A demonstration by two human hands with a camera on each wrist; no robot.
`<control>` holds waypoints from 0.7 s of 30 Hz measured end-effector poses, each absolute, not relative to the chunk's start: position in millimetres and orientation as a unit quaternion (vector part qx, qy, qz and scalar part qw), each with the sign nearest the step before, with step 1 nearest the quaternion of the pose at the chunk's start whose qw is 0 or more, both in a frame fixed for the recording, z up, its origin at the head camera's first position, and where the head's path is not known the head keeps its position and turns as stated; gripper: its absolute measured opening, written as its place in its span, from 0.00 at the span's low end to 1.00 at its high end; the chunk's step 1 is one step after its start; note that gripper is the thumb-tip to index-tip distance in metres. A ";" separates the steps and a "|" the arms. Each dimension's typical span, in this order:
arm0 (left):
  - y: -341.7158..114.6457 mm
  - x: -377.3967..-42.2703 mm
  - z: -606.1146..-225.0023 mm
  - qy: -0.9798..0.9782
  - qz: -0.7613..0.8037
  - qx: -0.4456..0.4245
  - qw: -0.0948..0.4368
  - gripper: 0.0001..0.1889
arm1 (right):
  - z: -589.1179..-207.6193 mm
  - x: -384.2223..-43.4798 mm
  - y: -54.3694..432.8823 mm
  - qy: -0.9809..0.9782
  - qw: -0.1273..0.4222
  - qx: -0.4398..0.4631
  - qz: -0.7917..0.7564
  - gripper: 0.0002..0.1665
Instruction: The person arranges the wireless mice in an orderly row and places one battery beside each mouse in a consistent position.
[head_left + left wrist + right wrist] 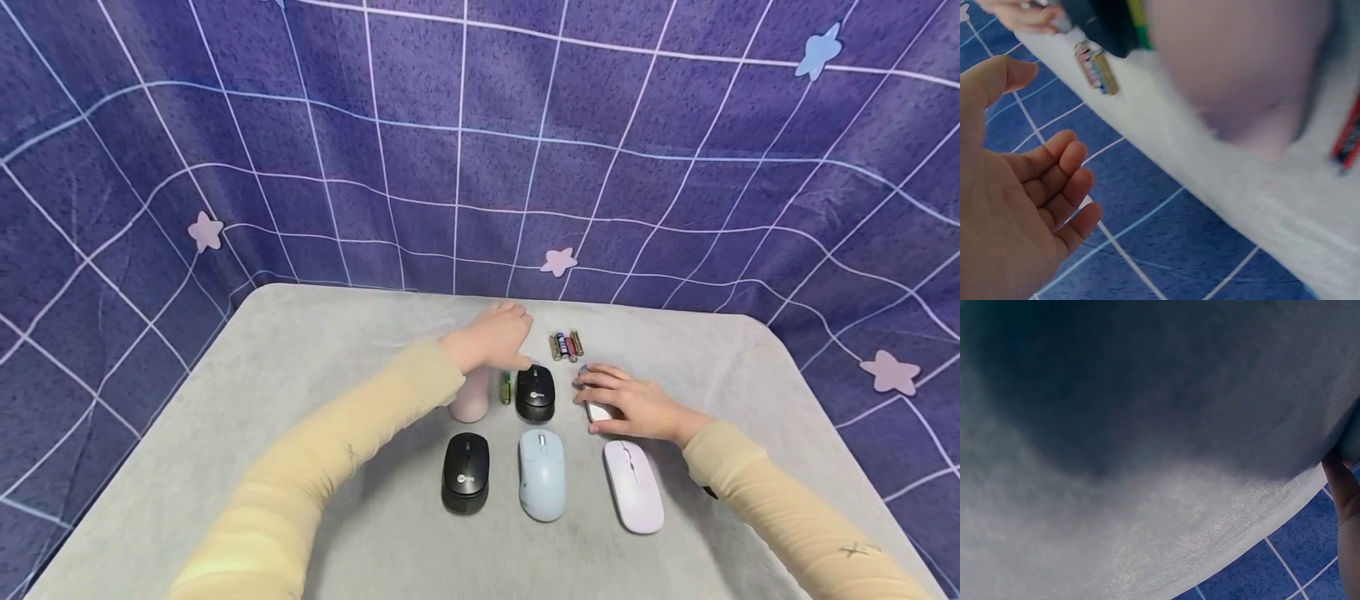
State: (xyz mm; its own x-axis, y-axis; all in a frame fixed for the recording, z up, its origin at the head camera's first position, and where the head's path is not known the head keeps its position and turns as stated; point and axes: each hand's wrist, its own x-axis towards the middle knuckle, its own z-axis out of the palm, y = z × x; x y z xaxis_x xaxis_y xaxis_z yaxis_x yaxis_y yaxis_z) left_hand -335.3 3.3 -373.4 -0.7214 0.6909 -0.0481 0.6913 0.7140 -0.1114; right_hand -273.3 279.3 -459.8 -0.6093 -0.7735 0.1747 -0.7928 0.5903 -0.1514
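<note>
White mouse [600, 412] was in right hand [637, 407], right of farther black mouse [536, 392] on worktop [600, 567]; fingers seemed to grip it, view partly covered. Left hand [497, 335] held nothing, fingers loosely bent. Four batteries [566, 345] lay beyond.

Blue-purple fabric backdrop [420, 162] spans top and both sides of frame; pale grid lines [460, 129], pastel stars [558, 262]. Light-gray table [322, 333], rounded far corners, fills lower middle.
</note>
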 end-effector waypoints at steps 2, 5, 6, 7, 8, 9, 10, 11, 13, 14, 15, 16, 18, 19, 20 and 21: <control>12.3 -340.7 -368.3 0.927 -0.061 0.370 -0.008 0.36 | -459.7 -273.2 280.9 -0.890 0.049 0.441 0.107 0.26; 25.4 -348.8 -362.6 0.929 -0.053 0.366 -0.018 0.35 | -459.1 -272.9 282.3 -0.889 0.049 0.443 0.105 0.26; 30.0 -351.7 -361.2 0.930 -0.056 0.363 -0.020 0.35 | -459.0 -272.9 282.7 -0.889 0.049 0.443 0.105 0.26; 34.1 -354.3 -359.7 0.930 -0.056 0.362 -0.021 0.35 | -459.6 -273.2 283.2 -0.889 0.051 0.444 0.103 0.26; 38.1 -357.1 -358.4 0.931 -0.055 0.361 -0.022 0.34 | -459.9 -273.3 283.6 -0.889 0.051 0.444 0.101 0.26; 41.8 -359.4 -357.2 0.932 -0.053 0.358 -0.022 0.34 | -460.2 -273.4 283.8 -0.889 0.052 0.444 0.100 0.26; 45.3 -361.5 -355.8 0.933 -0.054 0.355 -0.021 0.35 | -460.5 -273.6 284.1 -0.889 0.053 0.444 0.099 0.26; 48.5 -364.1 -355.2 0.934 -0.055 0.353 -0.023 0.36 | -460.9 -273.6 284.4 -0.889 0.055 0.445 0.097 0.26; 53.4 -368.3 -354.0 0.935 -0.052 0.349 -0.025 0.37 | -461.8 -273.7 284.4 -0.887 0.059 0.448 0.096 0.26; 55.6 -370.6 -353.9 0.937 -0.050 0.346 -0.027 0.38 | -461.4 -273.5 284.0 -0.886 0.059 0.449 0.098 0.26; 57.4 -372.4 -353.6 0.937 -0.047 0.344 -0.028 0.39 | -461.2 -273.3 283.5 -0.886 0.058 0.449 0.099 0.26; 59.1 -374.6 -353.7 0.938 -0.046 0.341 -0.031 0.39 | -461.0 -273.2 283.0 -0.886 0.058 0.449 0.100 0.26; 62.3 -378.9 -354.7 0.940 -0.041 0.336 -0.038 0.39 | -460.9 -273.4 282.1 -0.886 0.057 0.450 0.101 0.26; 64.1 -381.1 -355.4 0.941 -0.037 0.334 -0.042 0.39 | -460.6 -273.5 281.7 -0.886 0.056 0.450 0.100 0.26; 66.0 -383.4 -356.2 0.941 -0.035 0.333 -0.047 0.39 | -460.5 -273.7 281.7 -0.886 0.057 0.449 0.099 0.26; 68.1 -385.5 -357.0 0.941 -0.032 0.332 -0.051 0.39 | -460.3 -274.0 281.8 -0.886 0.058 0.449 0.099 0.26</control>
State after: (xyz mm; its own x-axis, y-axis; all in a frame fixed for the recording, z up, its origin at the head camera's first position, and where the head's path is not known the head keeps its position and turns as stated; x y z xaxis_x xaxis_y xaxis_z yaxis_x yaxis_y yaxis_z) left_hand -385.5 68.1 -357.0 -0.7744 0.6281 0.0755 0.6216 0.7777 -0.0940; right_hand -274.0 281.8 -460.3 -0.5894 -0.7849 0.1912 -0.8077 0.5765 -0.1234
